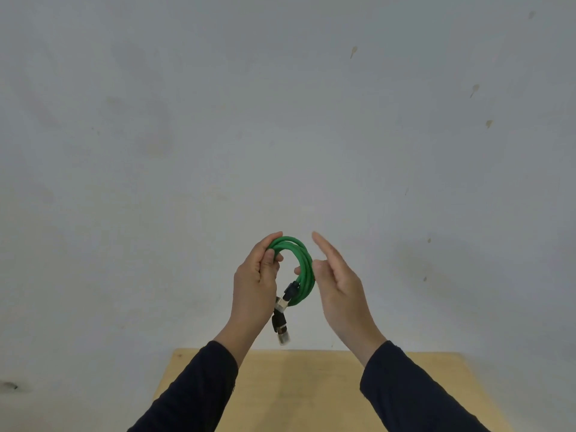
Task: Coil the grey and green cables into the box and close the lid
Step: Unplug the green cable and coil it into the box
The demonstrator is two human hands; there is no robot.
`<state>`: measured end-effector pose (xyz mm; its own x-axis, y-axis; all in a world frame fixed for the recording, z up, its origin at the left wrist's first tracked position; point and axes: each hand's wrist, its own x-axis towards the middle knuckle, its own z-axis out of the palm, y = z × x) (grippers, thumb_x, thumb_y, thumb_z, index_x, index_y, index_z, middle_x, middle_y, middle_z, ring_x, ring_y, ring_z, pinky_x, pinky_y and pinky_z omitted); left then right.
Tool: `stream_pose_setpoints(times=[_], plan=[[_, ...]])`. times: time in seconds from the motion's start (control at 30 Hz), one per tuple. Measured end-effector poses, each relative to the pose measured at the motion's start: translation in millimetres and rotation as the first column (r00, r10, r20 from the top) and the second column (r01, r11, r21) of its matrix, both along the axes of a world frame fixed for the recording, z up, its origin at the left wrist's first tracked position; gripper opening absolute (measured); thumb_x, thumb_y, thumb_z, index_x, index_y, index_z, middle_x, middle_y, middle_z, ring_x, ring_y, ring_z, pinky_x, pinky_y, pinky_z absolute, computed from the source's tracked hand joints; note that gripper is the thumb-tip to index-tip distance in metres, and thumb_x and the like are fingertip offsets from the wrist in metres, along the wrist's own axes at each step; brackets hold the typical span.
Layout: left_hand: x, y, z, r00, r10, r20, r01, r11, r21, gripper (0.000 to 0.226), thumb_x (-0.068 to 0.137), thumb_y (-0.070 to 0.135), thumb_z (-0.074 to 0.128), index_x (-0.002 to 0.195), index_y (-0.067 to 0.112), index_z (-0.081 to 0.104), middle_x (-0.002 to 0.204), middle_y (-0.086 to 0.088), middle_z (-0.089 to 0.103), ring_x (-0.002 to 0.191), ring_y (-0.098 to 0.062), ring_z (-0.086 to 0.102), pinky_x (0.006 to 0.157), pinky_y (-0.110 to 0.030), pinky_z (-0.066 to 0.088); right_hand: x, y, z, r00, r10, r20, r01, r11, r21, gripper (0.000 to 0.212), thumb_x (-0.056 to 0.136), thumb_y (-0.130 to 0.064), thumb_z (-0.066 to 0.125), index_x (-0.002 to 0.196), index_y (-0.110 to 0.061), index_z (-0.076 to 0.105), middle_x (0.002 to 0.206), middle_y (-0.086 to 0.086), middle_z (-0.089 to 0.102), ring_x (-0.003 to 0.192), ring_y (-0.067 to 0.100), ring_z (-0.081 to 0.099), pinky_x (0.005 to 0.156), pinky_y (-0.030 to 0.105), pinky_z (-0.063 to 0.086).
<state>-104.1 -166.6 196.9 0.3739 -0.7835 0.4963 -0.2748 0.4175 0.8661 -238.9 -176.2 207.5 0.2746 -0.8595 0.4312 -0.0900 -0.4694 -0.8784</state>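
Dark sleeves (199,391) are reaching out over the wooden table (299,388). Left hand (257,280) is gripping the green cable (304,263), wound in tight loops and raised before the wall, plugs (282,322) dangling. Right hand (338,283) is touching the coil, fingers loosely spread. Coiling looks nearly finished; next, it needs lowering into the box, which is out of view.
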Motion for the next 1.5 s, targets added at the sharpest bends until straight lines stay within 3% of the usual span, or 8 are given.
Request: stream_pose_setpoints(times=[0.13,0.27,0.77,0.9,1.0,1.3,1.43,1.5], plan=[[0.0,-3.2,0.0,1.0,0.006,-0.003,-0.006,1.0,0.022,0.034,0.098,0.013,0.036,0.114,0.032,0.059,0.082,0.006,0.06,0.068,0.003,0.054,0.07,-0.007,0.043,4.6,-7.7,-13.6,0.969,-0.128,-0.212,0.043,0.929,-0.367,0.05,0.092,-0.029,0.049,0.134,-0.048,0.028,0.089,-0.018,0.059,0.073,0.006,0.05,0.066,0.009,0.035],[-2.0,-3.7,-14.2,1.0,0.018,0.017,-0.019,0.997,0.075,0.036,0.099,0.016,0.035,0.112,0.043,0.056,0.083,0.005,0.061,0.065,-0.001,0.05,0.065,-0.015,0.043,9.1,-10.4,-31.8,0.938,-0.25,-0.238,0.132,0.897,-0.422,0.048,0.091,-0.024,0.042,0.138,-0.031,0.034,0.082,-0.007,0.054,0.08,0.005,0.048,0.07,0.009,0.034],[-29.3,37.2,-85.1,0.987,-0.089,0.138,0.047,0.959,0.281,0.033,0.1,0.019,0.031,0.124,0.025,0.052,0.093,0.005,0.063,0.077,0.007,0.054,0.071,-0.006,0.04,-4.7,54.1,-94.8,0.876,-0.398,-0.274,0.381,0.917,-0.114,0.041,0.096,-0.012,0.042,0.135,-0.023,0.044,0.087,0.004,0.061,0.086,0.018,0.056,0.08,0.029,0.046],[-42.1,61.4,-113.1,0.967,-0.186,0.174,0.107,0.916,0.387,0.034,0.1,0.019,0.031,0.128,0.023,0.05,0.098,0.0,0.065,0.082,-0.005,0.055,0.081,-0.026,0.044,-23.1,81.0,-121.6,0.852,-0.403,-0.334,0.431,0.902,0.009,0.04,0.096,-0.014,0.042,0.134,-0.024,0.044,0.09,0.009,0.064,0.084,0.019,0.056,0.078,0.03,0.046],[-51.5,82.4,-136.9,0.951,-0.213,0.226,0.093,0.89,0.445,0.037,0.099,0.018,0.033,0.133,0.02,0.047,0.099,-0.007,0.063,0.084,-0.015,0.054,0.071,-0.018,0.033,-37.9,102.3,-142.9,0.859,-0.363,-0.362,0.421,0.902,0.093,0.04,0.096,-0.014,0.042,0.134,-0.026,0.045,0.099,0.011,0.066,0.084,0.017,0.056,0.081,0.033,0.047],[-92.7,154.1,-205.9,0.943,-0.284,0.175,0.109,0.759,0.642,0.04,0.098,0.023,0.041,0.138,0.024,0.042,0.129,-0.007,0.055,0.098,-0.013,0.053,0.073,-0.007,0.03,-91.2,162.4,-202.5,0.836,-0.233,-0.497,0.431,0.839,0.332,0.039,0.096,-0.015,0.042,0.132,-0.027,0.048,0.104,0.001,0.066,0.06,0.0,0.05,0.057,0.01,0.038],[-101.1,167.6,-229.0,0.929,-0.305,0.21,0.068,0.699,0.712,0.042,0.098,0.025,0.04,0.14,0.025,0.038,0.131,-0.007,0.055,0.1,-0.019,0.055,0.073,-0.018,0.036,-103.1,166.1,-220.9,0.804,-0.157,-0.574,0.406,0.85,0.335,0.039,0.095,-0.014,0.041,0.132,-0.026,0.048,0.122,0.005,0.063,0.065,-0.005,0.045,0.061,0.011,0.037],[-100.0,171.0,-240.0,0.914,-0.321,0.25,0.043,0.687,0.725,0.042,0.098,0.024,0.039,0.14,0.022,0.038,0.127,-0.009,0.057,0.102,-0.022,0.056,0.074,-0.021,0.038,-102.0,167.4,-226.9,0.792,-0.133,-0.596,0.388,0.863,0.323,0.039,0.095,-0.012,0.042,0.132,-0.023,0.049,0.127,0.003,0.06,0.09,0.005,0.059,0.077,0.012,0.042]])
